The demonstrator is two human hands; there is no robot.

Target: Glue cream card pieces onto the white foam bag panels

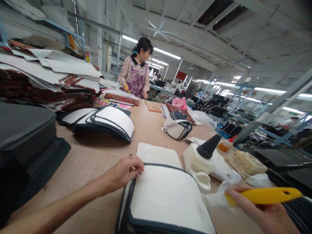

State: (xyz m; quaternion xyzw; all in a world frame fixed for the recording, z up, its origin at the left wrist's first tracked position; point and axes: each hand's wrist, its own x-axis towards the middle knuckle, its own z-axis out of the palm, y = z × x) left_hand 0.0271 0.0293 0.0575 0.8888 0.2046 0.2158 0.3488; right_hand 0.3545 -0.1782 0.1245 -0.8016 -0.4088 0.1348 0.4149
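Right in front of me lies a stack of dark-edged white panels (pixel 168 198) with rounded corners. My left hand (pixel 130 170) is at the top panel's upper left corner, thumb and fingers pinched together on its edge. On the right, my right hand (pixel 260 208) is closed around a brush (pixel 265 196) with a yellow handle. Its pale bristle end, somewhat blurred, points left beside the stack's right edge. Behind the stack a plain white sheet (pixel 158 154) lies flat. A white container with a black cone-shaped top (pixel 208 148) stands just beyond the brush.
More dark-edged panels (pixel 112 122) lie fanned out at left, with a bundle (pixel 179 126) farther back. Tall piles of black sheets (pixel 24 130) and patterned material (pixel 48 81) line the left side. Across the table stands a co-worker (pixel 136 71) holding a yellow-handled tool.
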